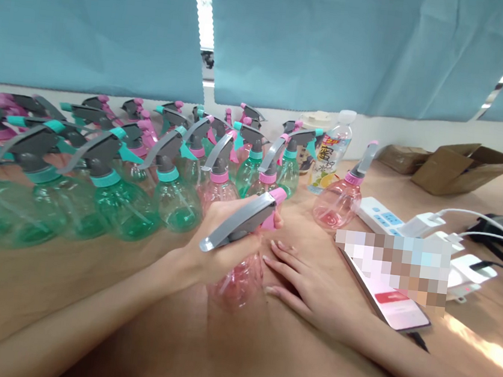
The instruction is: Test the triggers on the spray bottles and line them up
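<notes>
Head view shows your left hand [221, 233] closed around the grey sprayer head [241, 219] of the pink bottle [238, 281], keeping it upright, while your open right hand [308, 283] steadies its right side, holding nothing.

Pink spray bottle [238, 275]: clear pink plastic body, pink collar and nozzle tip, grey trigger head. Standing upright near the front edge of the tabletop [62, 288], roughly midway along it. Head gripped from the left side, trigger pointing down-left; body touched lightly from the right.
</notes>
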`<state>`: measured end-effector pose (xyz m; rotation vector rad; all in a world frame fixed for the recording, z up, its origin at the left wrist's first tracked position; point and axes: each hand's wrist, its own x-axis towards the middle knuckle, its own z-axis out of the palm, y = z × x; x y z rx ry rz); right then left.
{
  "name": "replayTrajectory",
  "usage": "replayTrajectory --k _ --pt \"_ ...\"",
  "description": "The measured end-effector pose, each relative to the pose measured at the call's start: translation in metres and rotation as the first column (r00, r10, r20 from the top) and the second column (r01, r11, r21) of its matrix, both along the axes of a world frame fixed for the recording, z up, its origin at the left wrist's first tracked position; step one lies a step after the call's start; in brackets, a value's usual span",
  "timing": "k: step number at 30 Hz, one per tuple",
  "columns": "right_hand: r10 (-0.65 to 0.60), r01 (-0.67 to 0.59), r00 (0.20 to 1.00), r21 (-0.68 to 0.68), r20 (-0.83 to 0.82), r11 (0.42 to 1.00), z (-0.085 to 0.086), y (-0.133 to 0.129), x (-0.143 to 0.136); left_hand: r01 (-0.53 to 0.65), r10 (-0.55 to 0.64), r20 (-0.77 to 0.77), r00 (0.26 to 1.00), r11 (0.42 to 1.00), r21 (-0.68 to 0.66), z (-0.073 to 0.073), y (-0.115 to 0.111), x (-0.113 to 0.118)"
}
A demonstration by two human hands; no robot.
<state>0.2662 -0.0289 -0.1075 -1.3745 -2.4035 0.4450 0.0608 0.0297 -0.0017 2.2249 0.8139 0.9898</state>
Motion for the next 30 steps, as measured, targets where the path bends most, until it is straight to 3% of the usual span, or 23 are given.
replayTrajectory --k 7,13,21,30 --pt "-0.003 0.003 1.0 0.004 -0.021 1.0 0.005 -0.001 -0.001 0.151 -0.149 0.094 0.984 0.988 -0.016 0.001 0.003 -0.002" --pt "-0.008 0.008 1.0 0.012 -0.011 1.0 0.003 -0.001 -0.001 0.174 -0.179 0.135 0.975 0.984 0.045 -0.002 0.005 0.0" --pt "0.003 -0.003 0.999 0.001 0.035 1.0 0.006 0.0 -0.003 -0.009 0.003 0.096 0.995 0.999 0.053 -0.012 -0.001 0.002" --pt "0.056 -0.056 0.998 -0.063 -0.004 0.996 0.017 0.003 0.002 -0.061 0.06 0.107 0.992 0.998 0.012 -0.015 -0.002 0.003"
